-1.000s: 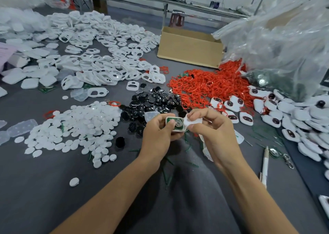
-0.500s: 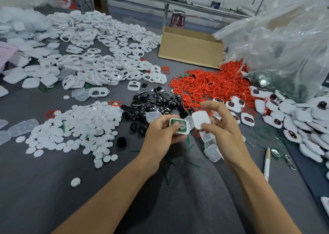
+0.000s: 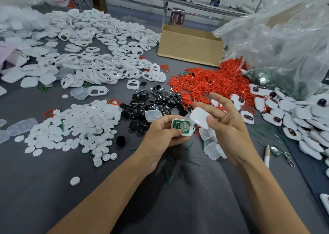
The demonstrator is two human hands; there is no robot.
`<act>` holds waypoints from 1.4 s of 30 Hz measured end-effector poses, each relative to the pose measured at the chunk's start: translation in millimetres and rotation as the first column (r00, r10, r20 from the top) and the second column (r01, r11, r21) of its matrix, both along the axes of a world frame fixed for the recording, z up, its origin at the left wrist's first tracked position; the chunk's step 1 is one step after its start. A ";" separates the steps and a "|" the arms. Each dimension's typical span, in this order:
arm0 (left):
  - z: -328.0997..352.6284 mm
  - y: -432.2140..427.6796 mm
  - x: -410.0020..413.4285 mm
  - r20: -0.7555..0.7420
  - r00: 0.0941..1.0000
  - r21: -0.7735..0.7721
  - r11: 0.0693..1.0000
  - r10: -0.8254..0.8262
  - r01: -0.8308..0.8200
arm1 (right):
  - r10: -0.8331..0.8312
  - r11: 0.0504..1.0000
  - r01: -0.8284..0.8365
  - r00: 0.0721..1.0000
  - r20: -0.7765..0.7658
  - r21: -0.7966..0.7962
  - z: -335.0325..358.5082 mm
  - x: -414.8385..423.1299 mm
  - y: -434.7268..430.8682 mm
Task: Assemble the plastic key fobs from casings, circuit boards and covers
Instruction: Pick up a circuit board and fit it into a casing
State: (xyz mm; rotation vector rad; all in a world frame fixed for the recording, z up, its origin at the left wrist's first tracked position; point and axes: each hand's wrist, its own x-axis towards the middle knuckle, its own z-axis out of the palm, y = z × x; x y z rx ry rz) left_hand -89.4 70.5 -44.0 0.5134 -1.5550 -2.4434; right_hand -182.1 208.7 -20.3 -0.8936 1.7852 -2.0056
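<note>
Near the middle of the grey counter (image 3: 35, 189), the left hand (image 3: 160, 132) has its grip closed round a white casing (image 3: 187, 133), with the fingers curled under it and the thumb on its near rim. A green circuit board (image 3: 178, 124) sits face-up inside the casing, with a round silver part at its middle.

Just to the right, the right hand (image 3: 229, 127) pinches a white cover (image 3: 200, 117) between thumb and forefinger, the other fingers fanned out above it. The cover is tilted and sits close by the casing's right end; whether the two touch I cannot tell from my seat. Both pieces are held up off the counter.

Below the right hand lie a few clear plastic shells (image 3: 210, 144), and one more clear shell (image 3: 153, 115) sits just beyond the left hand's fingers. To the left I see a spread of white discs (image 3: 80, 125). Beyond the hands is a heap of black button pads (image 3: 154, 102), and further right a tangle of red rings (image 3: 204, 82). White frames (image 3: 99, 59) are piled deep at far left.

A cardboard box (image 3: 190, 47) stands at the far side and a big clear bag (image 3: 284, 38) bulges at far right. Finished fobs (image 3: 293, 112) lie along the right edge, near a pen (image 3: 266, 155).
</note>
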 end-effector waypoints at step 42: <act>-3.1 11.5 2.3 -0.106 0.988 0.002 0.994 0.109 -0.109 | -0.186 0.932 0.162 0.982 0.045 0.323 0.4 19.5 -12.7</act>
